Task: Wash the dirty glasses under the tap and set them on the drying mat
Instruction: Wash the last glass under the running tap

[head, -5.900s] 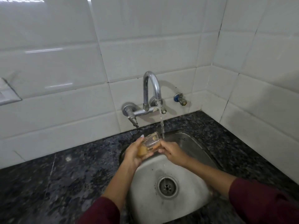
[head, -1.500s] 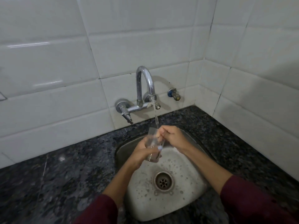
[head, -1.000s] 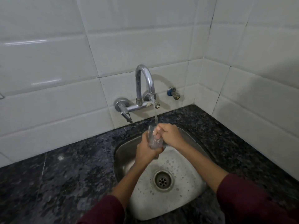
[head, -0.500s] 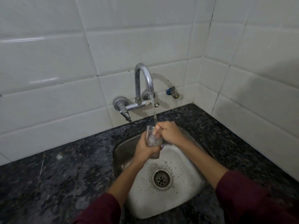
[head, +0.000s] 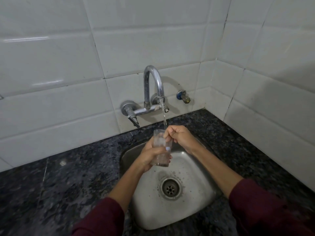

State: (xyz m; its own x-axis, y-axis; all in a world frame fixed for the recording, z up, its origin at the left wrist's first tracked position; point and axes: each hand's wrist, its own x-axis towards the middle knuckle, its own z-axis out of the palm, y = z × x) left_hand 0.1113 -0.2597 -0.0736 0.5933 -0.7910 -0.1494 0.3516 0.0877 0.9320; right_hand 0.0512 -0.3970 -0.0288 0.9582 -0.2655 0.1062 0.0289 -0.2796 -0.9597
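Note:
A clear drinking glass (head: 159, 140) stands upright over the steel sink (head: 196, 208), right under the running tap (head: 153, 86). Water streams from the spout into its mouth. My left hand (head: 150, 156) wraps around the lower half of the glass from the left. My right hand (head: 180, 136) is at the glass's rim, fingers curled and reaching into the opening. No drying mat and no other glasses are in view.
Dark speckled granite counter (head: 59, 184) surrounds the sink on the left and right. White tiled walls meet in a corner at the back right. A small blue-and-brass valve (head: 183, 97) sticks out of the wall right of the tap. The drain (head: 170, 188) sits mid-basin.
The glass went from tilted on its side to upright under the stream. In the last second both hands stayed on it, and the soap bubbles in the basin have thinned.

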